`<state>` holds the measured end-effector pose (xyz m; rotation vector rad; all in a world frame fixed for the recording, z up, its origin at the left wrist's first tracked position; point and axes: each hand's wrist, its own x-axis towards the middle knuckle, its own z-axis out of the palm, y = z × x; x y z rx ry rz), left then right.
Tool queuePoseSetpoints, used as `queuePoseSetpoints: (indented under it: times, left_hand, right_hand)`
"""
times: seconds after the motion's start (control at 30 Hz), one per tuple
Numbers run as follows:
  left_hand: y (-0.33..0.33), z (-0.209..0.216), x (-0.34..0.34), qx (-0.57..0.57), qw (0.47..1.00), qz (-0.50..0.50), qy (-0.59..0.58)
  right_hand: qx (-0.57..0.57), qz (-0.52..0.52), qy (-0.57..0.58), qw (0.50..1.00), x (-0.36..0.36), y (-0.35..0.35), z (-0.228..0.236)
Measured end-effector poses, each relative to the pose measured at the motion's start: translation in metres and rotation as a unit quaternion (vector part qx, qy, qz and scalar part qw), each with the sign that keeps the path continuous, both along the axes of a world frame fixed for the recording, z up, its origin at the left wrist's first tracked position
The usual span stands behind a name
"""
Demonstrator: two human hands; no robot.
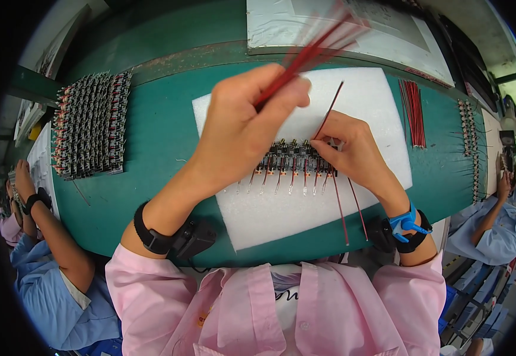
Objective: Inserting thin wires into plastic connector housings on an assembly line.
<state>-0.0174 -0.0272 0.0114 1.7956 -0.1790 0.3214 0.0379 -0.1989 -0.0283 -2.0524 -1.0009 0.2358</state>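
Note:
My left hand [234, 133] is closed around a bundle of thin red and black wires [301, 58], raised over the foam; their far ends are smeared by motion. Below it a row of joined small circuit boards [293, 159] lies on a white foam sheet [258, 216]. Short wires with bare ends stick out of the row's near side. At the row's right end my right hand [356, 145] pinches a dark red wire [333, 104] that slants up and away. Two longer wires [341, 213] run from beneath that hand toward me. My fingers hide the wire's lower end.
Stacked circuit boards [92, 127] stand at the left of the green table [157, 130]. Toward the right lie more red wires [413, 115] and a column of small parts with leads [468, 148]. Co-workers in blue sit at both sides. A white panel [305, 29] borders the back.

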Motion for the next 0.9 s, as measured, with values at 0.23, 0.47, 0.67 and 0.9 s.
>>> queuePoseSetpoints:
  times: [0.23,0.47,0.67,0.9]
  left_hand:
    - [0.013,0.012,0.004,-0.2,0.978,0.06,0.018]
    - [0.018,-0.023,0.017,-0.43,0.88,-0.062,0.192]
    - [-0.019,-0.013,0.024,-0.474,0.855,0.031,0.207]
    - [-0.018,-0.019,0.024,-0.409,0.894,-0.09,0.16]
  right_hand:
    - [-0.073,0.064,-0.096,0.991,0.0,-0.003,0.011]
    - [-0.063,0.095,-0.121,0.986,0.001,-0.004,0.016]
    - [0.015,-0.025,0.072,0.997,0.008,0.017,0.035]
    - [0.048,-0.029,0.267,0.962,0.016,0.028,0.038]
